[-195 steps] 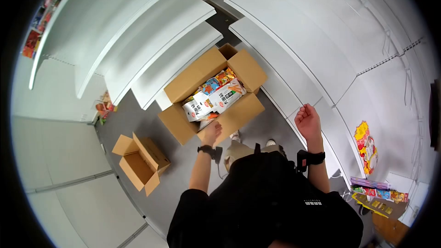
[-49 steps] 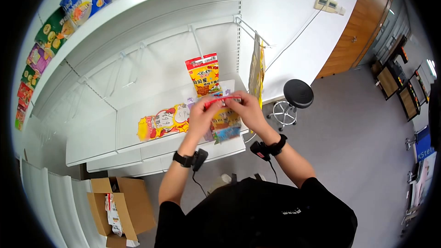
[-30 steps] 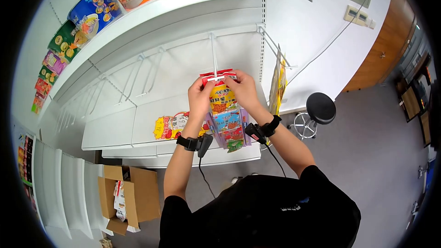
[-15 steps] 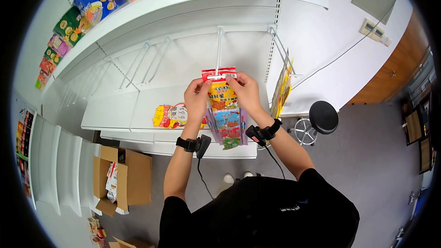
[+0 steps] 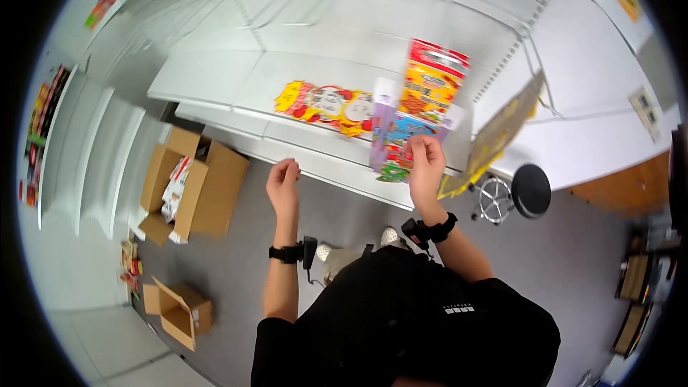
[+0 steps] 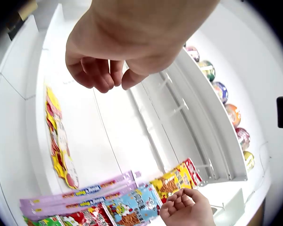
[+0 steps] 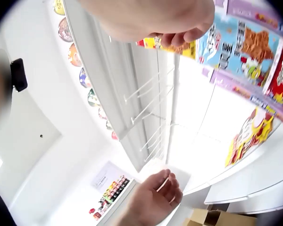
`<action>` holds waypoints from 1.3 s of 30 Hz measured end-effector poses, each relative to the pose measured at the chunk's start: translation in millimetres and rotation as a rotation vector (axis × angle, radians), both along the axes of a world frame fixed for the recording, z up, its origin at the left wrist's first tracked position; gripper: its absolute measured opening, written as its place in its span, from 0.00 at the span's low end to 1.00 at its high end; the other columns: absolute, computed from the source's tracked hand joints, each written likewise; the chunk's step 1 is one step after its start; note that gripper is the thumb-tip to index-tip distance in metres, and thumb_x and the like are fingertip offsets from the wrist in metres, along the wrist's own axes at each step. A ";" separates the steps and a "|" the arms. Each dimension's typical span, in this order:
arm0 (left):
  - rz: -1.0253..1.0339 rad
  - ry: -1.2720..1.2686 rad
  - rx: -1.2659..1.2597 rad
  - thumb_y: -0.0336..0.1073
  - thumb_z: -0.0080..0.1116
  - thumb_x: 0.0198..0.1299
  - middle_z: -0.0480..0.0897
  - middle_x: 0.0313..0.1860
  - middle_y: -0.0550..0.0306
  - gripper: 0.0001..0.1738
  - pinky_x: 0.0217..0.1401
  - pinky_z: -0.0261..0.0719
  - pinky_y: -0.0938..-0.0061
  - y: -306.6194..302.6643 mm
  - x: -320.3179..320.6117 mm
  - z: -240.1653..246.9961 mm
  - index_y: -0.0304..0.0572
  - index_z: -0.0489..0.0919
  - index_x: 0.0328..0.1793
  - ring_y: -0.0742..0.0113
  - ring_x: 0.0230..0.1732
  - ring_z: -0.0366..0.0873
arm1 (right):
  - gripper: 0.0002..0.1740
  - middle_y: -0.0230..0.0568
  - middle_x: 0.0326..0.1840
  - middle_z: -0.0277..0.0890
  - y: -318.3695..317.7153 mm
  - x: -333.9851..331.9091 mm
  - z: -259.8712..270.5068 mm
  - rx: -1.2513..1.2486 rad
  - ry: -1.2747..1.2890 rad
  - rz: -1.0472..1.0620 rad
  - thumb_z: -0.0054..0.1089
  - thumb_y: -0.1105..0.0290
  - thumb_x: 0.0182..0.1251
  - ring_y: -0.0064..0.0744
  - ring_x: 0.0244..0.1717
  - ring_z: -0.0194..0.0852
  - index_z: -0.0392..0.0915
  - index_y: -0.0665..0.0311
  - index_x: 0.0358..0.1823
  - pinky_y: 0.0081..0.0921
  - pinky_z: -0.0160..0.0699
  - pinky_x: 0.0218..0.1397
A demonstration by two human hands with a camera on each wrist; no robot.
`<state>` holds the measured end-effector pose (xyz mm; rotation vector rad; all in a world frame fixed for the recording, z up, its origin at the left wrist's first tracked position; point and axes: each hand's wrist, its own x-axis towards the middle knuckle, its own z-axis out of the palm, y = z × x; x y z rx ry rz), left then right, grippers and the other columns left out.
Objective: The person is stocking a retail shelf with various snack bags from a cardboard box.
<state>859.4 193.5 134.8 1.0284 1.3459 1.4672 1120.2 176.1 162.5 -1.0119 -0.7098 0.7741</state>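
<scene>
A strip of snack packs (image 5: 393, 140) with a yellow-orange pack (image 5: 433, 82) at its top hangs in front of the white shelf (image 5: 215, 86). My right hand (image 5: 426, 158) lies against the strip's lower right side with its fingers curled; whether it pinches the strip is not visible. The left wrist view shows the same hand (image 6: 186, 207) as a fist beside the packs (image 6: 132, 207). My left hand (image 5: 283, 175) hangs apart from the strip, to the left and lower, loosely curled and holding nothing.
A colourful cartoon sign (image 5: 322, 104) lies along the shelf left of the strip. More yellow packs (image 5: 502, 132) hang to the right. An open carton with packs (image 5: 208, 186) and a smaller empty carton (image 5: 179, 308) stand on the grey floor, a black stool (image 5: 530, 190) at right.
Both hands have left the top of the pack on the peg. My left hand dropped away to the left; my right hand slid down the strip. The view has tilted down.
</scene>
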 end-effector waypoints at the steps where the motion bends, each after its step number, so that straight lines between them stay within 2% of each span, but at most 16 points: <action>1: 0.049 -0.017 -0.021 0.34 0.57 0.60 0.79 0.36 0.62 0.10 0.41 0.71 0.81 -15.3 -22.5 -6.2 0.37 0.78 0.45 0.75 0.38 0.75 | 0.08 0.32 0.27 0.73 1.9 -16.0 -2.8 -0.025 -0.004 0.060 0.53 0.69 0.67 0.18 0.31 0.69 0.73 0.67 0.33 0.17 0.68 0.38; 7: 0.379 -0.131 -0.146 0.34 0.57 0.60 0.78 0.34 0.65 0.06 0.40 0.70 0.81 -124.4 -156.2 -24.2 0.41 0.79 0.40 0.77 0.36 0.74 | 0.06 0.33 0.26 0.72 8.2 -141.2 -12.4 -0.122 0.055 0.393 0.52 0.71 0.65 0.21 0.28 0.68 0.73 0.66 0.33 0.18 0.67 0.34; 12: 0.679 -0.177 -0.160 0.35 0.56 0.60 0.78 0.33 0.65 0.05 0.40 0.69 0.81 -219.9 -269.1 -37.5 0.43 0.78 0.37 0.77 0.35 0.73 | 0.06 0.34 0.26 0.71 -19.9 -268.4 -32.3 -0.304 0.174 0.640 0.53 0.70 0.64 0.22 0.28 0.68 0.72 0.67 0.34 0.19 0.67 0.34; 16: 0.811 -0.190 -0.149 0.37 0.55 0.61 0.78 0.32 0.66 0.06 0.41 0.69 0.81 -267.4 -330.6 -42.3 0.44 0.78 0.37 0.78 0.35 0.73 | 0.07 0.33 0.27 0.72 -34.6 -353.8 -29.5 -0.411 0.231 0.861 0.54 0.68 0.63 0.22 0.30 0.69 0.72 0.65 0.34 0.19 0.68 0.36; 19: 0.884 -0.231 -0.180 0.37 0.55 0.61 0.78 0.33 0.65 0.07 0.41 0.69 0.81 -292.2 -352.1 -48.9 0.44 0.78 0.37 0.78 0.35 0.73 | 0.07 0.32 0.27 0.72 -36.3 -394.5 -27.0 -0.475 0.240 0.972 0.54 0.68 0.63 0.23 0.30 0.70 0.72 0.63 0.34 0.20 0.68 0.37; 28: 0.869 -0.286 -0.271 0.36 0.54 0.59 0.79 0.35 0.64 0.07 0.41 0.69 0.80 -267.3 -419.4 -66.7 0.42 0.79 0.38 0.78 0.35 0.74 | 0.07 0.33 0.29 0.72 -4.1 -455.5 -50.5 -0.632 0.331 0.992 0.56 0.66 0.61 0.25 0.32 0.70 0.73 0.61 0.34 0.21 0.69 0.37; 32: 0.828 -0.278 -0.297 0.37 0.53 0.60 0.79 0.35 0.65 0.08 0.41 0.70 0.80 -240.8 -443.9 -72.1 0.44 0.79 0.39 0.78 0.35 0.74 | 0.06 0.32 0.29 0.72 31.7 -477.7 -76.9 -0.712 0.423 0.984 0.56 0.66 0.60 0.26 0.33 0.69 0.73 0.61 0.34 0.22 0.70 0.38; 39: 0.853 -0.288 -0.402 0.38 0.54 0.58 0.79 0.36 0.63 0.09 0.42 0.70 0.79 -182.3 -508.7 -69.3 0.42 0.79 0.39 0.75 0.36 0.74 | 0.06 0.32 0.30 0.73 116.8 -556.1 -82.9 -0.788 0.533 1.067 0.56 0.66 0.61 0.26 0.35 0.70 0.73 0.60 0.33 0.23 0.71 0.39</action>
